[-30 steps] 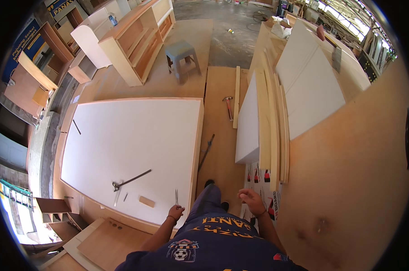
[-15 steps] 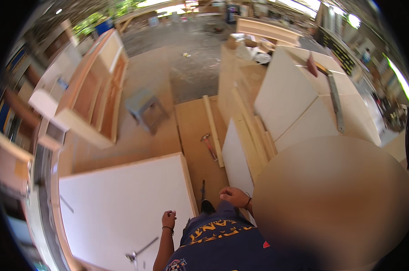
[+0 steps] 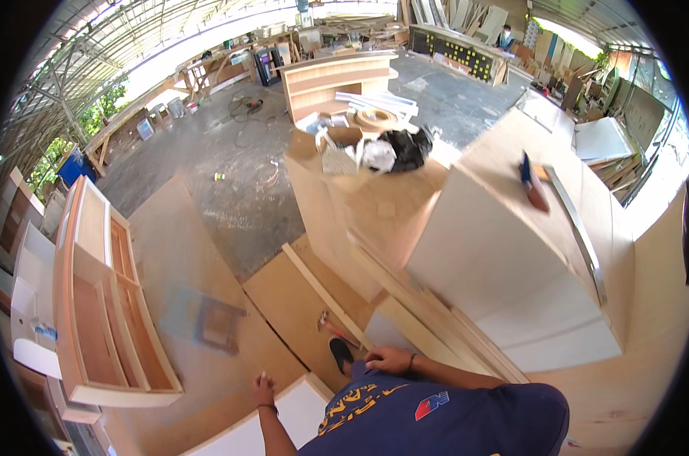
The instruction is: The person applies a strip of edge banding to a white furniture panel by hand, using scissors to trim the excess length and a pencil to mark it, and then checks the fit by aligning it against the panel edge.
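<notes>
My left hand (image 3: 264,389) is held low beside my body, over a white panel (image 3: 295,410) with a pale wooden edge. Its fingers are curled together; whether anything small is between them is hidden. My right hand (image 3: 388,357) is bent in front of my waist, close to my dark shirt, with curled fingers and a hidden palm. Beyond my shoe lies a hammer (image 3: 337,328) with a red handle, next to a long wooden strip (image 3: 321,292) on brown board.
On the right a large pale cabinet (image 3: 504,266) bears a metal square (image 3: 580,228) and a reddish-brown piece (image 3: 536,194). Bags and a tape roll (image 3: 373,119) top a wooden box. An open shelf unit (image 3: 105,304) lies left, near a blurred stool (image 3: 207,319).
My view has swung right and up, bringing more of the workshop in. The white panel has slid mostly out of view. Both hands stay near my body, and the hammer still lies on the board.
</notes>
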Demonstrator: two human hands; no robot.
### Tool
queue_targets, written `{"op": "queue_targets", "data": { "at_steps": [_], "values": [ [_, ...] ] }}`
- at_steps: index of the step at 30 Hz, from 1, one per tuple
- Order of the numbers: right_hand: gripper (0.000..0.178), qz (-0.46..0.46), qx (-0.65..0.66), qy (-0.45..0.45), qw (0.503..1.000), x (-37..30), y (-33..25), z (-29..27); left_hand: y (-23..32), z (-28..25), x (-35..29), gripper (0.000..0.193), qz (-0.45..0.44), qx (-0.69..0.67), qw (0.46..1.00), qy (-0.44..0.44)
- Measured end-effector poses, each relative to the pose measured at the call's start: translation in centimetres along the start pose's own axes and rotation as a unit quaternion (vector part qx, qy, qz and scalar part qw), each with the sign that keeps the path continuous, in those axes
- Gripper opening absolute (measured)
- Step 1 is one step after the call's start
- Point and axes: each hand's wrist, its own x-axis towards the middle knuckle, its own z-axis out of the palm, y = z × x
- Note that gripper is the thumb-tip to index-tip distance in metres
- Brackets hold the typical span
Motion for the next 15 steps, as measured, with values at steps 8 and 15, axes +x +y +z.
{"op": "queue_targets", "data": {
  "at_steps": [8, 15],
  "values": [
    [0.029, -0.04, 0.133, -0.001, 0.99, 18.1, -11.9, -8.2, -18.2, -10.2, 6.5, 0.039, -0.011, 0.672, 0.7, -0.242],
    [0.027, -0.028, 0.177, -0.056, 0.982, 34.4, -18.8, -11.4, -16.1, -7.7, 11.9, 0.032, -0.209, 0.439, 0.862, -0.144]
  ]
}}
